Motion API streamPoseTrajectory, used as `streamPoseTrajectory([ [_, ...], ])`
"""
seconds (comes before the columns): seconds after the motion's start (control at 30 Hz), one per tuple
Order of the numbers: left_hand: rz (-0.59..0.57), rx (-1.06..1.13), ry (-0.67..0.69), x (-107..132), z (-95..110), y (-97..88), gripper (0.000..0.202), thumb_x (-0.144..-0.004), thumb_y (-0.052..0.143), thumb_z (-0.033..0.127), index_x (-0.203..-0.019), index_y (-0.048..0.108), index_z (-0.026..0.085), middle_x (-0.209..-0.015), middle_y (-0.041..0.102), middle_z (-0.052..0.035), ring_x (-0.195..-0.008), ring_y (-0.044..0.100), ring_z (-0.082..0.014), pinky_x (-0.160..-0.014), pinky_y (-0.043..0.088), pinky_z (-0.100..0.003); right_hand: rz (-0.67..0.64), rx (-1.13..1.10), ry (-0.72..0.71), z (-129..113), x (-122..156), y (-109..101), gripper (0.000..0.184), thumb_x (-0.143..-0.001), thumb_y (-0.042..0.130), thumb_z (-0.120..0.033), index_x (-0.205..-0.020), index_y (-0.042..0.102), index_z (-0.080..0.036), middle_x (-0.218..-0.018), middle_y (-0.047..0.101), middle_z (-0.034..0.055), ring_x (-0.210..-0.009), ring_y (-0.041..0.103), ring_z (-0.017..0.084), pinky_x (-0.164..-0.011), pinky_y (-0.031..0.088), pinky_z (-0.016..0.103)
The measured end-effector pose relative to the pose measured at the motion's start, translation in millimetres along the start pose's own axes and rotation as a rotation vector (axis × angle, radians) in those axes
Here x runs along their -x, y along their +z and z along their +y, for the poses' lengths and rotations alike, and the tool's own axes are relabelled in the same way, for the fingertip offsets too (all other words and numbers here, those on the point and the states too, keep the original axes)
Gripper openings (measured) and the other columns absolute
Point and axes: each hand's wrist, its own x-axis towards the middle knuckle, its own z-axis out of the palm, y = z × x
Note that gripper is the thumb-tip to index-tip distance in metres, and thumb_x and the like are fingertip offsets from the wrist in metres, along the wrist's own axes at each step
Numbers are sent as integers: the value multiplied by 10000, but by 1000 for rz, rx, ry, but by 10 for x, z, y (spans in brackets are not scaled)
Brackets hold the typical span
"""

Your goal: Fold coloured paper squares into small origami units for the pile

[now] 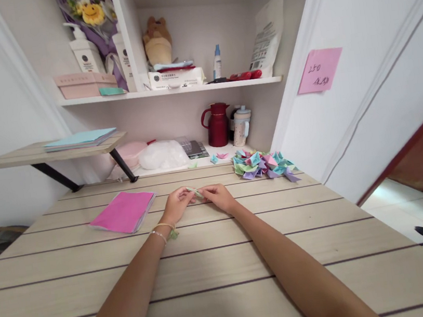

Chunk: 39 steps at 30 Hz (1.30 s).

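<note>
Between my two hands is a small folded piece of light green paper (195, 192), held just above the table's middle. My left hand (177, 204) pinches its left end, fingers closed. On the other end, the fingers of my right hand (218, 196) are closed as well. A beaded bracelet and a band with a green charm circle my left wrist. To the right, beyond my hands, lies a heap of folded paper pieces (259, 163) in blue, green, purple and pink. Two more folded pieces, one blue (213, 159) and one pink (222, 156), sit at the table's back edge.
A pink pad of paper (123, 213) lies left of my hands on the slatted table (221, 283). A raised wooden stand (10, 157) at left carries blue paper (81, 139). Behind are a plastic bag (164, 154), a red jug (218, 125) and a tumbler (242, 127).
</note>
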Motion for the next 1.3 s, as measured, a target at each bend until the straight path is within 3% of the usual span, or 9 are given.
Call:
streamPoseTrajectory([
  [0.13,-6,-49,25,-1,10,16,270,-728,599,352,-905,629,149,-761,651,-44,-631,618,-144,-633,506,-270,-21,37,-50,16,-4,9,349,-733,572,-402,-978,669,-172,-830,684,48,-598,599,144,-595,488,271],
  [0.33,-37,-201,106,6,-13,47,288,-751,559,295,-990,623,148,-777,649,-49,-665,607,-150,-656,506,-279,19,211,-75,-13,9,0,331,-775,475,-215,-1077,610,-201,-605,645,-13,-542,609,134,-595,476,250],
  [0.43,-34,-223,127,14,-27,58,325,-749,560,280,-1047,592,156,-786,634,-47,-692,600,-145,-671,504,-279,61,176,-65,-13,8,2,329,-751,459,-169,-1046,604,-188,-566,621,-26,-526,613,129,-590,483,244],
  [0.6,36,-118,77,17,-23,36,385,-682,632,239,-1047,539,158,-796,612,-33,-703,606,-131,-680,493,-268,74,-25,-10,-22,14,23,239,-704,500,-199,-898,632,-148,-603,634,-3,-562,627,136,-593,507,253],
  [0.77,30,-41,7,26,26,1,240,-686,616,245,-901,622,138,-819,655,-60,-777,617,-164,-719,479,-274,67,-110,-5,-40,26,30,249,-704,548,-298,-860,664,-143,-707,672,38,-606,625,147,-634,517,295],
  [0.93,60,-32,-13,28,38,18,246,-633,682,326,-784,632,137,-739,663,-54,-698,617,-167,-668,490,-280,39,-34,-33,-12,4,12,261,-664,637,-357,-808,657,-141,-757,679,58,-629,613,151,-613,504,277],
  [1.07,93,-47,37,11,12,22,313,-577,734,283,-824,601,144,-723,646,-33,-686,614,-147,-664,499,-274,29,-20,-54,9,-12,5,387,-627,678,-335,-964,612,-156,-795,675,46,-583,583,119,-562,475,239],
  [1.3,93,-84,47,9,-2,-16,328,-595,721,303,-855,606,140,-676,648,-24,-671,616,-155,-701,487,-292,24,106,-80,15,0,4,288,-656,644,-417,-715,655,-135,-622,634,18,-536,538,114,-522,419,222],
])
